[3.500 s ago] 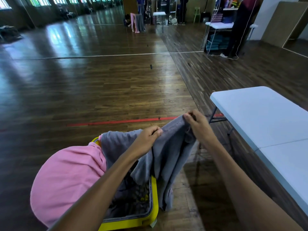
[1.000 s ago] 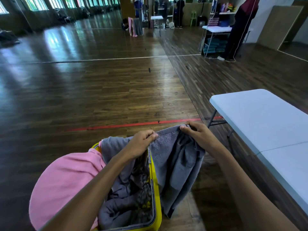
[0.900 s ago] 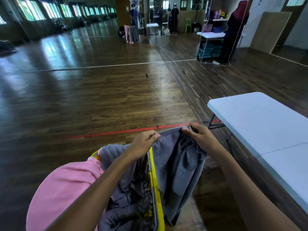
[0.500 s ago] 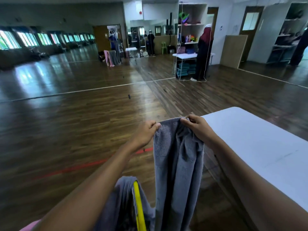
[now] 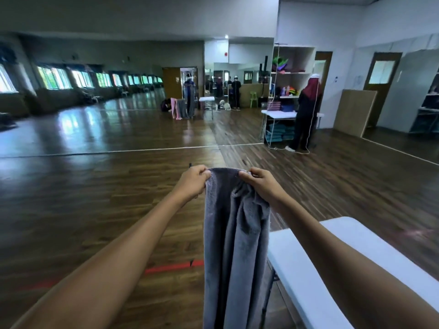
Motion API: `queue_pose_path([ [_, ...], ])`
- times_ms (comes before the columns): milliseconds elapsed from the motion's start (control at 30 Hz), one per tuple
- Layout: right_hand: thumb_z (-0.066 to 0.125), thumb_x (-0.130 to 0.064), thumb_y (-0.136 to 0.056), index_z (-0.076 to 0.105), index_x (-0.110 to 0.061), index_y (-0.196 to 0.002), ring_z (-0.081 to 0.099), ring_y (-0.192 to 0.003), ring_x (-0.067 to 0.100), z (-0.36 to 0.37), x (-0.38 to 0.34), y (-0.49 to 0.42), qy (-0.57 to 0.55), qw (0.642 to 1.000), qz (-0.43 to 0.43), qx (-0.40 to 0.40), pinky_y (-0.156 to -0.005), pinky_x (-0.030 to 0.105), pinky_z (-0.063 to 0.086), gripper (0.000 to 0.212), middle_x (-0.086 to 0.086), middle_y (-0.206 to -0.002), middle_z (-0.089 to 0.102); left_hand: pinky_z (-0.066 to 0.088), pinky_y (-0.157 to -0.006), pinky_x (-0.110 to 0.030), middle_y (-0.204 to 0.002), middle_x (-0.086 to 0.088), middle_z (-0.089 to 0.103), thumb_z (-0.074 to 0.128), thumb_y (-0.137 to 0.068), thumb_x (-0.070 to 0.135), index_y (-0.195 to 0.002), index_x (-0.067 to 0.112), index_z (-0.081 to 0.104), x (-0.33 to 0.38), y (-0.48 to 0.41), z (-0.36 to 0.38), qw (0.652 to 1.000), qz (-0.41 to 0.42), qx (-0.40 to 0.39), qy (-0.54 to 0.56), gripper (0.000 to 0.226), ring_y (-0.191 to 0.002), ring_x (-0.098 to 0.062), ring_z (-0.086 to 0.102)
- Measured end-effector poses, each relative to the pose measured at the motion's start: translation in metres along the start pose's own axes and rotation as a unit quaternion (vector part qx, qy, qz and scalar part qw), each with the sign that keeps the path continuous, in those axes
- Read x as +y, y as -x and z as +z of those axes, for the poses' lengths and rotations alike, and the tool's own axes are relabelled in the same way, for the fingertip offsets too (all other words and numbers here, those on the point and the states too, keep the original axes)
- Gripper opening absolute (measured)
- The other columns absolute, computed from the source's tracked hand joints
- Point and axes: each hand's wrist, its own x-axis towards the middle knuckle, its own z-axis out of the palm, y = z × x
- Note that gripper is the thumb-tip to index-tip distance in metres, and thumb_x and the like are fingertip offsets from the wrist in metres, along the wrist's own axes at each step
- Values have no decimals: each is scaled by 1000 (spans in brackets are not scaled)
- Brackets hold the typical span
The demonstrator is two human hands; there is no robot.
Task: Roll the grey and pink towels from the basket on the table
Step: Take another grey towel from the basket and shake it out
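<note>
A grey towel [image 5: 234,245] hangs straight down in front of me, held up at arm's length by its top edge. My left hand [image 5: 192,182] pinches the top left corner. My right hand [image 5: 261,184] grips the top edge a short way to the right, with the cloth bunched in folds below it. The towel's lower end runs out of the frame at the bottom. The white folding table [image 5: 370,252] stands at the lower right, just beside the towel. The basket and the pink towel are out of view.
Dark wooden floor stretches ahead, with a red tape line [image 5: 171,268] low on the left. A person [image 5: 305,115] stands at a far table with stacked towels. A board [image 5: 354,112] leans on the right wall. A wall mirror reflects the far room.
Both hands have lifted the grey towel up out of the basket to full hanging length. The view has tilted up, so the basket and pink towel have dropped out of sight.
</note>
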Motion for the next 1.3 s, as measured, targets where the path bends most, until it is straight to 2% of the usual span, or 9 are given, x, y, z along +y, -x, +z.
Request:
queue_pose_path([
  [267,58,-22,-96,53,-21,-67,39,-53,1,-42,35,-135,15,1000,-16,-2,-54,19,34,30,-6,-62,46,36,-38,-20,-54,-8,57,42,-100,13,-80,9,56,11,-133,38,993,-42,52,100,24,-36,-16,47],
  [467,60,-26,-95,59,-23,-71,48,-70,11,-78,89,-249,61,997,-34,29,-67,31,38,24,1,-70,54,44,-39,-21,-62,-10,64,37,-102,13,-78,14,53,1,-251,78,988,-33,58,140,28,-47,-20,58],
  [600,60,-27,-95,54,-20,-71,45,-65,11,-110,128,-333,141,990,-25,9,-66,31,34,26,-1,-67,51,45,-42,-23,-63,-8,67,39,-101,14,-78,17,56,-15,-342,106,990,-30,64,121,29,-50,-19,61],
  [700,62,-35,-93,64,-16,-91,56,-79,17,-140,166,-391,253,968,-3,-11,-67,27,34,19,2,-84,62,45,-45,-23,-64,-9,67,39,-101,14,-79,17,57,-31,-405,126,992,-39,68,100,28,-51,-19,61],
  [800,66,-42,-89,64,-12,-106,60,-87,20,-183,215,-441,307,950,49,-22,-68,27,38,34,6,-93,65,44,-43,-21,-67,-11,68,39,-101,14,-84,14,58,-60,-464,140,992,-68,75,80,26,-50,-20,61],
  [900,59,-26,-90,63,-6,-101,58,-93,23,-227,262,-475,310,941,129,-34,-77,32,45,23,9,-101,64,46,-45,-22,-65,-10,69,39,-99,14,-86,13,61,-95,-509,146,990,-105,83,50,26,-51,-21,63],
  [1000,54,-5,-83,59,-7,-79,57,-84,25,-263,304,-495,353,922,159,-35,-72,33,45,7,12,-86,60,48,-47,-24,-66,-11,69,39,-100,13,-86,13,62,-127,-539,145,986,-127,106,27,27,-52,-22,64],
  [1167,46,-11,-79,60,-5,-95,53,-87,32,-328,364,-498,459,867,193,24,-75,32,41,22,19,-101,58,54,-61,-38,-68,-15,69,39,-100,13,-87,13,61,-171,-571,142,974,-160,157,14,26,-63,-31,67],
  [1300,52,0,-80,58,-15,-86,58,-87,36,-372,390,-490,397,881,204,157,-81,35,47,16,25,-106,57,54,-61,-40,-67,-15,66,36,-100,11,-84,10,59,-180,-572,157,969,-160,188,15,27,-61,-29,64],
])
